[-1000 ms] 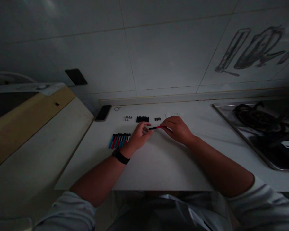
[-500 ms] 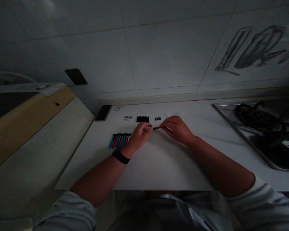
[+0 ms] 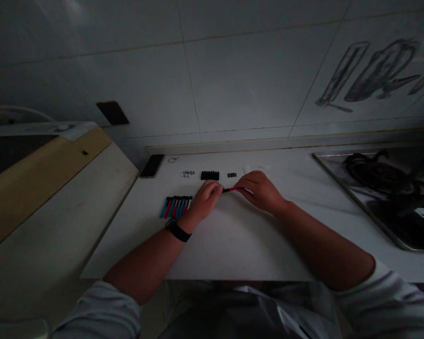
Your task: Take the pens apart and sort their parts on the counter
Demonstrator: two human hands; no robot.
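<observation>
Fingers of the left hand (image 3: 205, 200), parted a second ago, now close on the black end of a red-and-black tube (image 3: 230, 189); the right hand (image 3: 259, 190) pinches its red end over the white counter (image 3: 233, 249), right of similar colored tubes (image 3: 175, 206).

A black, rectangular smartphone (image 3: 151, 166) lies flat at the far left of a smooth white countertop (image 3: 297, 174), just beside a thin, pale loop (image 3: 173, 160). Behind them rises a wall of large, pale grey tiles (image 3: 240, 89), bearing a dark, flat rectangular panel (image 3: 112, 113) at left and grey line-drawn vessels (image 3: 381, 77) at right. A steel-edged stove (image 3: 334, 165) with a dark, round burner (image 3: 367, 170) sits at the right. At left slants a pale, flat-sided panel (image 3: 56, 207), its broad edge tan (image 3: 49, 176) with one small, dark hole (image 3: 85, 152).
</observation>
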